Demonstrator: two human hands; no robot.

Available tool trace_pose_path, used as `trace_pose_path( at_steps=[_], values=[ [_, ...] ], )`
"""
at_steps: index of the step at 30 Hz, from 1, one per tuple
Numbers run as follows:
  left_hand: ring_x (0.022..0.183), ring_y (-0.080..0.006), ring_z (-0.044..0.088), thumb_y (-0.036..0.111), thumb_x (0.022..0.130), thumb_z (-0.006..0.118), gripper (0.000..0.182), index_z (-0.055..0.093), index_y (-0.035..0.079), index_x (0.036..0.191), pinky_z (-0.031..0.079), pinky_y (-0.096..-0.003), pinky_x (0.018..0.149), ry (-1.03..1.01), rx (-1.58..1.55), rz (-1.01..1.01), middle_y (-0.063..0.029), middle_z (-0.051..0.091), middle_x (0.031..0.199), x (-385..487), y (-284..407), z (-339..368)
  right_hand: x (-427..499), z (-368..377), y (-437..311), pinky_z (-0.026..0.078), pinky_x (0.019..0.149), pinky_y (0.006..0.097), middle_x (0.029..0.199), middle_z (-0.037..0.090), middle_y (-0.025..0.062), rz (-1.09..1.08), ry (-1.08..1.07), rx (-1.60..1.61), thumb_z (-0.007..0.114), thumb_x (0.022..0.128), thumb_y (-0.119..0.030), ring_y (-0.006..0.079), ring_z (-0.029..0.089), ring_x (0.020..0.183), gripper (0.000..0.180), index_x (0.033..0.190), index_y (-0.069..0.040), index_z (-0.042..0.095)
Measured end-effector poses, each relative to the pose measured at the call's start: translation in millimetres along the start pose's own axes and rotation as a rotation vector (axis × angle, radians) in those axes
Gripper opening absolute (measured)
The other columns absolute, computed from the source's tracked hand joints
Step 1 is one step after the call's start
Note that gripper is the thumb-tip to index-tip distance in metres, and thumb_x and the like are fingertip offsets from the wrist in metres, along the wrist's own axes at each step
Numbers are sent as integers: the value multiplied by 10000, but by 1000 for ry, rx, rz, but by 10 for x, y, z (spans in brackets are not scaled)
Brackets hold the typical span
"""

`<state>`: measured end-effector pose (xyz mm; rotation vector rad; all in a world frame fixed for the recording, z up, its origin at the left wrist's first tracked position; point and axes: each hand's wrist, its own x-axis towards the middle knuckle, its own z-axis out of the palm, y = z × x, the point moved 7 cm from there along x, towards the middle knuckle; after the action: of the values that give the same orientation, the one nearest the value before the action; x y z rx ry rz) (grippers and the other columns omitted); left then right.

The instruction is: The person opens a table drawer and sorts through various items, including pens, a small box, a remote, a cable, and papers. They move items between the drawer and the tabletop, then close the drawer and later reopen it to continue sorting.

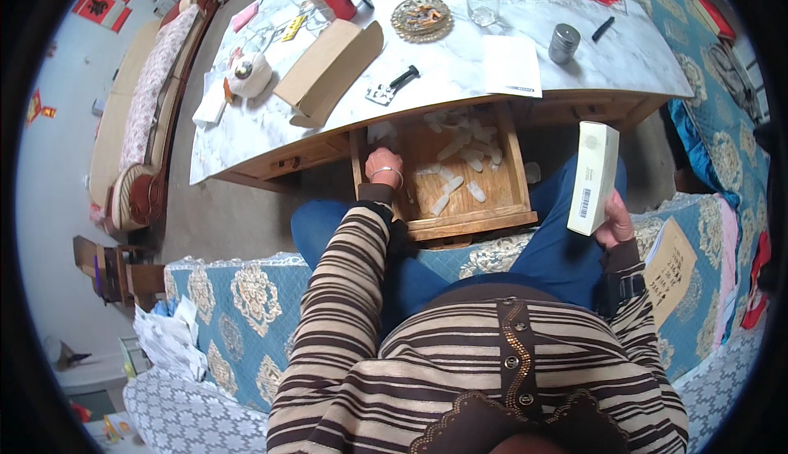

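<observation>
My right hand (615,223) grips a slim white carton (593,177) upright above my right thigh; printing and a barcode show on its side. My left hand (384,166) reaches into the left side of a pulled-out wooden drawer (471,217). Its fingers point away from me beside some translucent whitish pieces (383,132), and whether they hold anything is hidden. More small whitish translucent pieces (452,184) lie scattered over the drawer bottom, with a denser group (471,137) towards the back right.
Above the drawer, the marble-patterned tabletop (455,72) carries an open cardboard box (332,69), a black razor (404,76), a glass ashtray (422,18) with cigarette butts, a printed sheet (512,65), a grey metal canister (564,43) and a drinking glass (482,6). A brown envelope (671,269) lies on the sofa at my right.
</observation>
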<state>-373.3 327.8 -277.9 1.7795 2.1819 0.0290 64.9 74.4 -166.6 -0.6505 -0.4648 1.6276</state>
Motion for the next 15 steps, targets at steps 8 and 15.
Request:
trace_pose_path(
  at_steps=[8,15],
  values=[
    [1012,-346,691,283,924,591,259,724,110,1064,579,-452,817,131,-20,12,-184,709,1079,302,-30,185,34,49,-44,555,938,404,1263,628,126,38,39,-66,844,768,-255,253,656,1118,799,1405,-20,422],
    [974,-389,688,390,929,520,364,706,132,1105,564,-494,827,126,11,108,-224,708,992,370,-32,151,53,-14,13,506,1005,391,1316,590,135,92,38,-38,822,780,-197,249,610,1191,829,1439,-9,355]
  ],
)
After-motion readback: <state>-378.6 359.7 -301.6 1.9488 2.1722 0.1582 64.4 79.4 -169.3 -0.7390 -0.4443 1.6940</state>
